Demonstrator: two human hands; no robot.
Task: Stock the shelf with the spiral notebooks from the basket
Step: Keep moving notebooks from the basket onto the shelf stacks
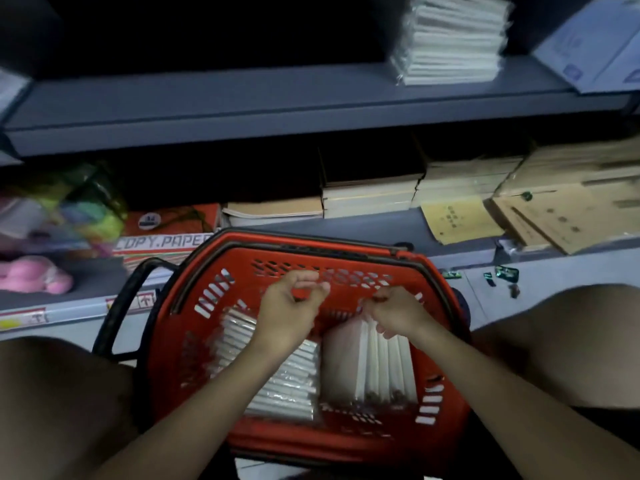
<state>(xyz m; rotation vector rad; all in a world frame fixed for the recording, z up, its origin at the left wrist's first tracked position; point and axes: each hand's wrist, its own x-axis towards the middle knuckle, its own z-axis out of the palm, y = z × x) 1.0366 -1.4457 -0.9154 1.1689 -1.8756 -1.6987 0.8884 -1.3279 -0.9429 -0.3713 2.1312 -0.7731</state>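
In the red basket [277,441], notebooks [374,362] under both hands

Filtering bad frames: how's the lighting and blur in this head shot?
Head view: dim overall, upper shelf recess nearly black; both hands, left and right, smeared by motion; notebooks in the basket soft; wide-angle bending of shelf edges.

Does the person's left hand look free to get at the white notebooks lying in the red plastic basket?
Probably yes: the left hand hovers over the white notebooks with nothing covering them in the red plastic basket.
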